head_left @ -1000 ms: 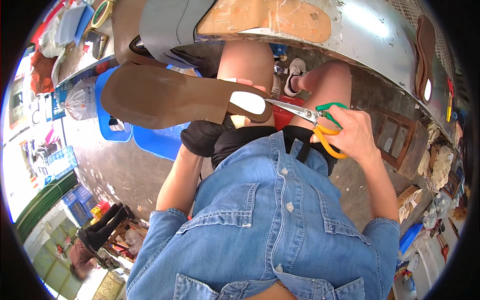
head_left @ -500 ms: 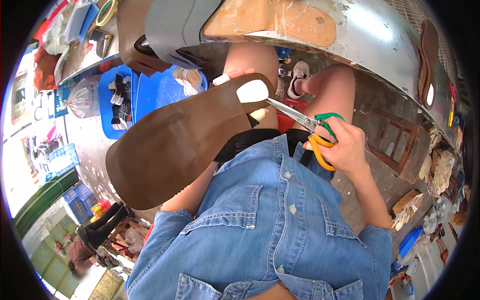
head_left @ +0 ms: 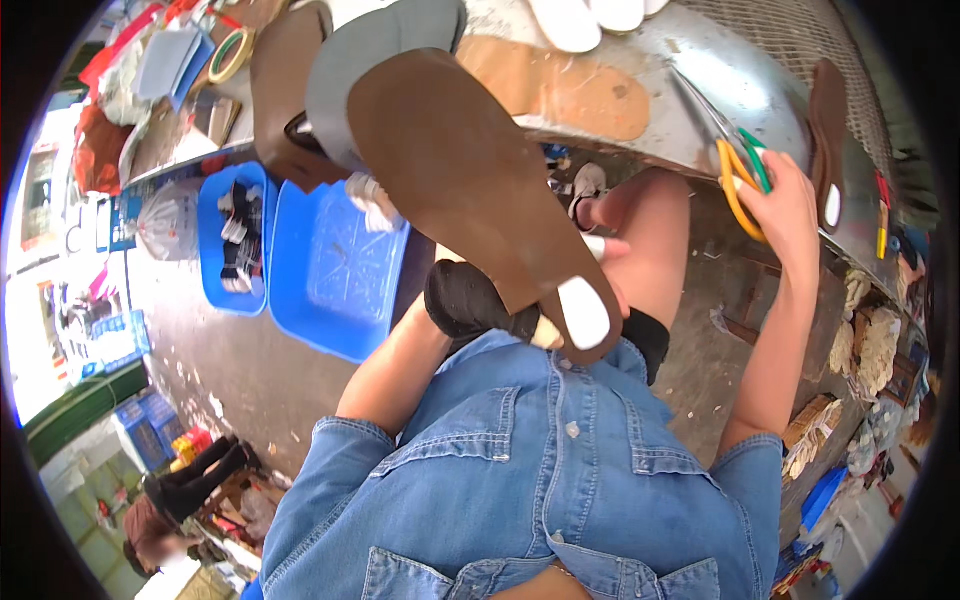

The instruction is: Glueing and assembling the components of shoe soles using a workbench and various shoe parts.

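Note:
My left hand (head_left: 478,306), with a black covering and pale wraps on its fingertips, holds a brown insole-shaped piece (head_left: 460,160). The narrower end, with a white oval patch (head_left: 583,312), points toward my shirt; the broad end reaches up over a grey piece (head_left: 380,70) on the bench. Part of the hand is hidden under the brown piece. Out to the right, my right hand (head_left: 783,208) is closed around scissors (head_left: 738,185) with one green and one yellow handle. Their blades point up and left over the metal bench, apart from the brown piece.
The metal bench (head_left: 690,125) carries a tan sole-shaped board (head_left: 570,90), white pieces (head_left: 566,20) and a brown stack (head_left: 828,130). Blue bins (head_left: 335,270) stand at the left, one holding dark and white pieces. A person (head_left: 165,525) is at the lower left.
The brown piece has turned, its white-patched end swinging down toward me and its broad end up. My right hand has carried the scissors away from it, up and right to the bench.

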A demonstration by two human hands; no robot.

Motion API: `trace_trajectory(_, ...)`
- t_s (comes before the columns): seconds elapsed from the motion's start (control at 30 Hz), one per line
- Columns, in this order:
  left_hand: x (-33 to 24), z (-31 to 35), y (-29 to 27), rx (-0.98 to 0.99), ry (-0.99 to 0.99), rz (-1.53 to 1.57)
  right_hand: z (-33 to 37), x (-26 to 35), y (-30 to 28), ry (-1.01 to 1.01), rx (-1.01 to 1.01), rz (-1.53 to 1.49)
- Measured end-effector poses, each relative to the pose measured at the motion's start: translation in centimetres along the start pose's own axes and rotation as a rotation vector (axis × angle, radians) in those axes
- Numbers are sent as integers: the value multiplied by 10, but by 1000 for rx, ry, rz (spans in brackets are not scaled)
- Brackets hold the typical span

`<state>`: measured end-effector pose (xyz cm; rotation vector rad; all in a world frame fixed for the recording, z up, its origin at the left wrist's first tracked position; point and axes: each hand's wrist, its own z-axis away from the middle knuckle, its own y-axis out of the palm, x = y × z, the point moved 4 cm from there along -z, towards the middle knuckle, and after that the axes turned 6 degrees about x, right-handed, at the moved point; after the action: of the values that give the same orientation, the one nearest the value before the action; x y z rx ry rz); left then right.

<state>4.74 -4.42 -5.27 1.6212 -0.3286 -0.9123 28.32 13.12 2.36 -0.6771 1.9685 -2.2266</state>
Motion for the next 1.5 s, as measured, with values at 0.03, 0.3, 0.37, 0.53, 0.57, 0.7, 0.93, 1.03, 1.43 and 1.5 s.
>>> trace_trajectory(0.03, 2, -7, 5, 103, -105, 208, -8, -16, 0, -15, -62, 45)
trace_trajectory(0.3, -12, -29, 17, 109, 18, -271, 7, 108, 57, -118, 496, -1439)
trace_trajectory(0.37, -38, -27, 35, 335, 12, -778, 3, 106, 53, -92, 478, -1487)
trace_trajectory(0.53, -90, -25, 25, -707, 285, -756, 0, 107, 46, -75, 300, -1424)
trace_trajectory(0.57, -90, -26, 25, -710, 295, -758, 0, 108, 46, -81, 286, -1416)
trace_trajectory(0.7, -86, -30, 30, -691, 282, -854, -10, 109, 26, -205, 130, -1366)
trace_trajectory(0.93, -89, -33, 28, -729, 291, -768, -45, 94, 24, -171, -14, -1329)
trace_trajectory(1.03, -93, -27, 26, -760, 308, -754, -16, 111, 25, -271, 158, -1391)
trace_trajectory(1.43, -96, -27, 27, -940, 265, -959, -33, 121, 19, -457, -72, -1154)
trace_trajectory(1.5, -96, -35, 45, -704, 268, -987, -47, 117, 7, -391, -51, -1360)
